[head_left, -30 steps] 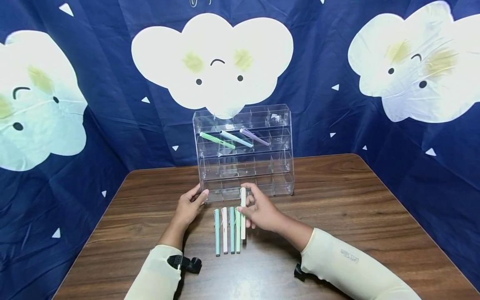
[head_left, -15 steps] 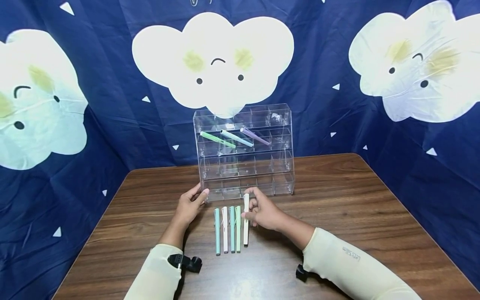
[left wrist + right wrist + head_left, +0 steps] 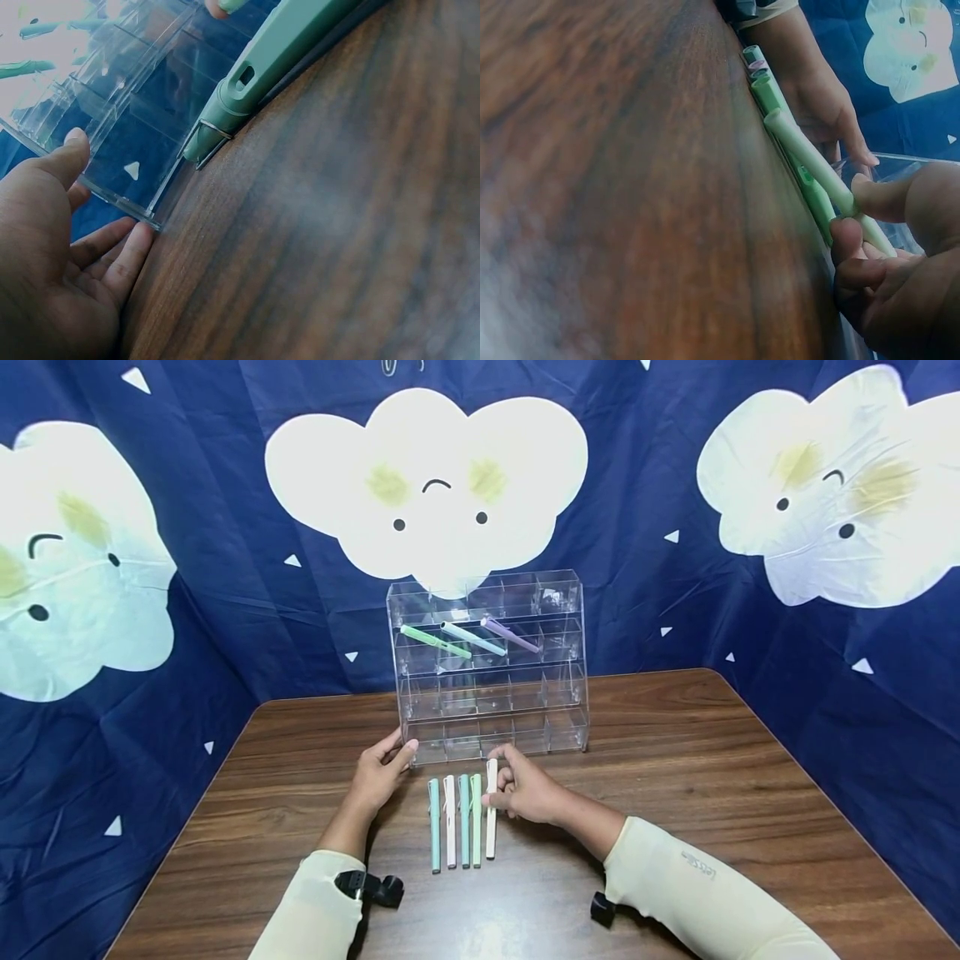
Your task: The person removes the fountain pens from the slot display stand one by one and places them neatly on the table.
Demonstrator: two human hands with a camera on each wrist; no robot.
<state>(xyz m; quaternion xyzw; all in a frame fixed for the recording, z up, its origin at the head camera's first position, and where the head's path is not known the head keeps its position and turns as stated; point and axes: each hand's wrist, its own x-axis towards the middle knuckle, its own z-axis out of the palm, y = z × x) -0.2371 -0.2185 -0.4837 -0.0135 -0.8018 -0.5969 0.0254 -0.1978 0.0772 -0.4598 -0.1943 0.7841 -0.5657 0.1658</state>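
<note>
My right hand (image 3: pixel 528 789) pinches a cream-white pen (image 3: pixel 491 839) between thumb and fingers, at the right end of a row of pens. In the right wrist view this pen (image 3: pixel 810 157) slants a little above the light green pen (image 3: pixel 817 199) beside it. From the left, the row holds a teal pen (image 3: pixel 435 827), a pale pink pen (image 3: pixel 451 822), another teal pen (image 3: pixel 465 822) and a light green pen (image 3: pixel 476 822). With thumb and fingers, my left hand (image 3: pixel 381 774) holds the lower left corner of a clear tiered rack (image 3: pixel 495 681); some fingers are hidden behind it.
On an upper tier of the rack lie a green pen (image 3: pixel 435 641), a light blue pen (image 3: pixel 472 637) and a purple pen (image 3: pixel 510 633), all slanted. Beneath everything is a wooden table (image 3: pixel 675 760). A blue curtain (image 3: pixel 637 627) with clouds hangs behind it.
My right hand has brought the cream-white pen slightly right and toward me, down beside the light green pen. The left hand and the rack stay where they were.
</note>
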